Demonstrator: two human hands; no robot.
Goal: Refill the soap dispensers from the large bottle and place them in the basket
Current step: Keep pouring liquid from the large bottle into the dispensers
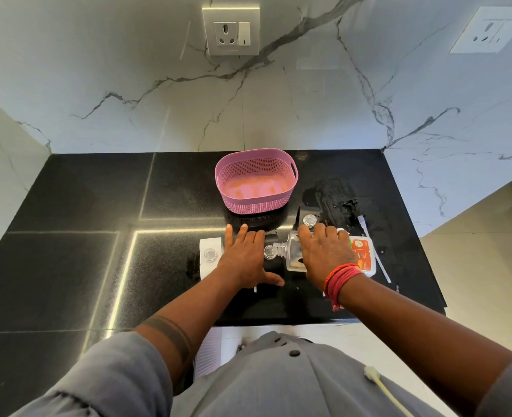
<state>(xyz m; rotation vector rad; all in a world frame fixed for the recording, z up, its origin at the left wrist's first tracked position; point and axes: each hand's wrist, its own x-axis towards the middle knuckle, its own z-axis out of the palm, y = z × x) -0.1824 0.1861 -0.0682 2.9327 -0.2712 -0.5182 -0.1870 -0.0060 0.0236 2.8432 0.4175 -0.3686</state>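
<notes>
White marble wall panels with grey veins rise behind a glossy black stone worktop (68, 266), and a steel-framed socket plate (231, 30) sits high on the wall.

From the head view, the left hand (244, 258) lies flat on the worktop, fingers straight and spread, thumb pointing toward the person, holding nothing. Just beyond its fingertips stands an empty pink perforated plastic basket (256, 180) with a handle slot in its side. To the outer side of the left hand, partly covered by it, sits a white square dispenser (209, 255) with a round clear opening on top.

The right hand (323, 255), with red thread bands (340, 279) at the wrist, rests on a clear plastic bottle (290, 254) lying on its side, its threaded neck pointing at the left hand; whether the fingers curl round it cannot be told. A small clear round cap (309, 220) sits just past the right fingertips. Under the outer edge of the right hand lies a large white bottle with an orange label (363, 254). Wet patches shine on the worktop beyond it, beside a small black pump part (351, 203).
</notes>
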